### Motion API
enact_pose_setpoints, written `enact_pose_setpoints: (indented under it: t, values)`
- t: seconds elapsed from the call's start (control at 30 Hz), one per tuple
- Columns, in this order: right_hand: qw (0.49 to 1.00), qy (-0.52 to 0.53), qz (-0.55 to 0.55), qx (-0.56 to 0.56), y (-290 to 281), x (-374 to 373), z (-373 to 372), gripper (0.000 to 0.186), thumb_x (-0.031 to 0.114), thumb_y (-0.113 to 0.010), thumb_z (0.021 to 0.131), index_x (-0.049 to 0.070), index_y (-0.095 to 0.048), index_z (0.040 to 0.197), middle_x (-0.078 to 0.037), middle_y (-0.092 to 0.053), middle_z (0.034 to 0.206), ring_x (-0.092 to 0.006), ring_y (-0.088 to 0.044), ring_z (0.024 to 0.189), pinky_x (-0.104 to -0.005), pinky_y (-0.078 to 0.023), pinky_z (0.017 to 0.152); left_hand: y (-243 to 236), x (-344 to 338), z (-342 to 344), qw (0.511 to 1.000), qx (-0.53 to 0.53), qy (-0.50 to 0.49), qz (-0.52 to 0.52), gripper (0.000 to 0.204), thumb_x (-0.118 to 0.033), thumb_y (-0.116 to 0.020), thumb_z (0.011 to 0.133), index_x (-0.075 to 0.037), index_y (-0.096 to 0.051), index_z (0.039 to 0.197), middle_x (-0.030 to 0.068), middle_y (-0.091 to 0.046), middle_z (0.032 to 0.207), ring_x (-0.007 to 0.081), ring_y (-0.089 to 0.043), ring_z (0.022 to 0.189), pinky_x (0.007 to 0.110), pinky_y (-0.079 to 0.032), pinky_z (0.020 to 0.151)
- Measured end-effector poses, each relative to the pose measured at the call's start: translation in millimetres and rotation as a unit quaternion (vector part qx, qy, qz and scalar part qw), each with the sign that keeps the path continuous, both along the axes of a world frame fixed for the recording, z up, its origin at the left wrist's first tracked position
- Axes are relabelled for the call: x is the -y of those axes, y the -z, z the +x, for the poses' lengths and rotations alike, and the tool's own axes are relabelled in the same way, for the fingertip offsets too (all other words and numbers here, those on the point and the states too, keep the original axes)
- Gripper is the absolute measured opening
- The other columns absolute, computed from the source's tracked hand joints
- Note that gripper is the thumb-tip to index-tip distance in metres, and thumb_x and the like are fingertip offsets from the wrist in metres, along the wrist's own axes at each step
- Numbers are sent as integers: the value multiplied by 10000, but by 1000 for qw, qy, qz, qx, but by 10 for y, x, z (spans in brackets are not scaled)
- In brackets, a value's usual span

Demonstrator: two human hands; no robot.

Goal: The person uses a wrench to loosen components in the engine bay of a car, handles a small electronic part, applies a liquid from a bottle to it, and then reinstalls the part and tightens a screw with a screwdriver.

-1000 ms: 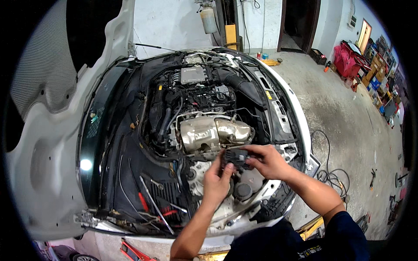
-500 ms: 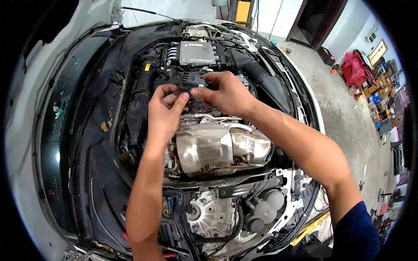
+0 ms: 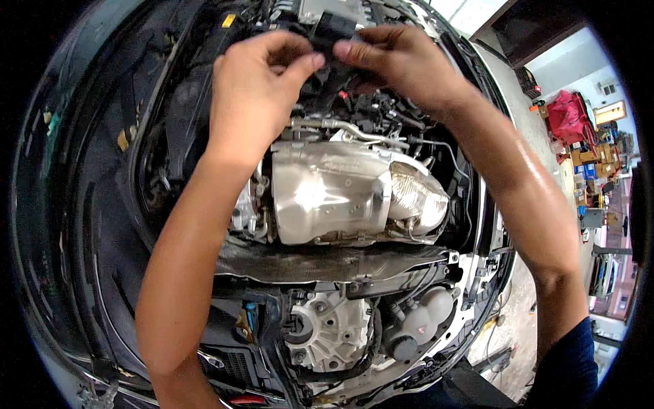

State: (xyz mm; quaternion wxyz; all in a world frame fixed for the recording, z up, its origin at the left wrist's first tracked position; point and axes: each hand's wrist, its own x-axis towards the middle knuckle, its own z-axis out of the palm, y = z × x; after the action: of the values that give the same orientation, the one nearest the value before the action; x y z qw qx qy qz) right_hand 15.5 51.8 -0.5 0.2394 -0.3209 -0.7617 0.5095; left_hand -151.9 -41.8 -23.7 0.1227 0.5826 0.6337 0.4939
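High over the engine, at the top of the head view, my right hand [image 3: 402,68] grips a dark plastic module [image 3: 331,26], blurred by motion, between thumb and fingers. My left hand [image 3: 248,92] is just left of it, fingers curled toward the thumb; whether anything is in them is hidden. Both hands hang over dark hoses and wiring near a silver housing [image 3: 320,10]. Below my wrists lies a large shiny metal heat shield [image 3: 327,191] with a ribbed section at its right end.
A white ribbed casting [image 3: 330,334] and a translucent reservoir [image 3: 426,307] fill the near engine bay. Black trim and windscreen glass [image 3: 48,170] run along the left. At right are the car's edge, a dark doorway [image 3: 518,34], a red draped item [image 3: 569,116] and stacked boxes [image 3: 599,157].
Both hands and the dark module have moved away from me, from over the near bay to the far part of the engine. The view has shifted along with them.
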Motion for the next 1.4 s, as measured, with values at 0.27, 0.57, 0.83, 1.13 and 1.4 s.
enact_pose_setpoints:
  t: [0.27,0.57,0.83,1.13,1.4]
  values:
    - [988,-55,-8,146,-237,-12,-37,499,434,-678,845,15,-623,1111,-71,-677,935,-175,-659,820,-320,-526,768,109,66,-10,998,70,6,-6,199,-156,-750,817,18,-698,899,10,-665,734,53,-564,662,214,-465,617]
    - [988,1,-11,154,-53,-170,-214,445,342,-707,857,-82,-654,983,-99,-669,780,-162,-625,615,-305,-545,597,119,-131,-166,994,46,5,-96,168,-164,-708,804,-13,-689,875,190,-683,810,327,-676,772,374,-517,717]
    - [984,27,-94,149,83,-301,-240,466,301,-695,866,-111,-602,1063,-153,-663,925,-190,-653,743,-321,-604,603,96,-369,-144,986,-53,-13,-155,178,-144,-718,784,8,-689,873,180,-681,766,260,-680,717,350,-514,683]
    - [983,46,-137,115,479,-588,-240,619,316,-666,892,-191,-489,1199,-209,-640,999,-221,-673,725,-308,-598,619,170,-684,-121,971,-169,-11,-170,222,-197,-703,731,-22,-728,866,234,-663,795,360,-670,775,392,-528,751]
    - [982,14,-114,153,509,-579,-249,645,321,-676,881,-185,-474,1227,-228,-635,1014,-239,-684,755,-312,-596,652,166,-758,-199,986,-105,-56,-121,203,-176,-692,728,-1,-724,826,184,-692,772,267,-690,713,349,-530,722]
